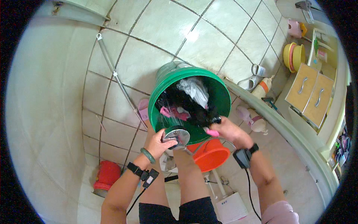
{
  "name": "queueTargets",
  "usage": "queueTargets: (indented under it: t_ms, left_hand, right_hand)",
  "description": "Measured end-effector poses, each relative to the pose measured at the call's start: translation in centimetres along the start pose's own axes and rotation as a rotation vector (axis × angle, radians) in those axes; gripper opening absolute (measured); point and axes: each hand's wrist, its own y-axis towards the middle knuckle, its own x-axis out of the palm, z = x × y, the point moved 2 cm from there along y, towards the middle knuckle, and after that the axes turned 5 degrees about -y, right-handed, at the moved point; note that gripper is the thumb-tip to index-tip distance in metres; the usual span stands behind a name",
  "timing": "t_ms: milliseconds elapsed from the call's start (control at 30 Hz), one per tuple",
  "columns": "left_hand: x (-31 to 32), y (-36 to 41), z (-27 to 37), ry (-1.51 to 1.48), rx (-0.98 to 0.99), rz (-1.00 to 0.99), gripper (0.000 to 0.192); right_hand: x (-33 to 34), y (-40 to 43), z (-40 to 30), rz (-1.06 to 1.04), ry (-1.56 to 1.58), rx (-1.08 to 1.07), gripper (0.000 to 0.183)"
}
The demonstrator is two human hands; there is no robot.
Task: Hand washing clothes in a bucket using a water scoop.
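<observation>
A large green bucket (223, 92) stands tilted in front of me with its mouth facing me. Inside lie wet clothes: a dark garment (179, 98), a silvery-white cloth (195, 91) and a pink piece (183, 114). My left hand (160, 147) grips a round shower head (177, 137) at the bucket's near rim, and water sprays from it onto the clothes. At the near right rim my right hand (230, 130) is closed on dark cloth, with a bright pink bit (212, 132) beside its fingers. Part of its grip is hidden.
An orange-red bucket (214, 158) stands beneath the near rim, and a red bucket (107, 173) sits lower left. A metal pole (114, 74) lies on the tiles. A curved rail (279, 123) runs along the right, with slippers (249, 82) and a drawer cabinet (302, 92) beyond.
</observation>
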Motion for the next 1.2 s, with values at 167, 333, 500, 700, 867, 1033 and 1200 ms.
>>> queueTargets:
  t_ms: [167, 333, 500, 700, 867, 1033, 1200]
  left_hand:
    - [-0.2, 0.3, -0.7, 0.062, 0.024, 0.010, 0.034]
    - [-0.2, 0.3, -0.3, 0.077, 0.035, 0.024, 0.036]
    - [-0.5, 0.4, -0.8, 0.176, -0.043, -0.050, 0.038]
    - [0.1, -0.4, 0.5, 0.058, -0.078, -0.059, 0.038]
    - [0.6, -0.3, 1.1, -0.056, -0.066, -0.079, 0.037]
    - [1.0, -0.1, 1.5, -0.033, -0.106, -0.068, 0.039]
    - [0.6, 0.1, 1.2, 0.063, -0.030, -0.022, 0.040]
  right_hand:
    - [1.0, -5.5, 3.1, -0.074, 0.319, 0.029, 0.011]
    - [2.0, -2.6, 3.1, -0.005, 0.164, -0.107, 0.020]
    - [1.4, 7.8, 3.8, 0.274, -0.721, -0.363, 0.069]
    - [-0.8, 18.0, -0.5, 0.352, -0.521, -0.335, 0.070]
    - [-1.7, 23.1, 0.7, 0.235, -0.623, -0.119, 0.047]
    - [-0.8, 20.2, 3.3, 0.068, -0.705, -0.269, 0.046]
    - [1.1, 6.5, 0.9, -0.113, -0.118, -0.324, 0.041]
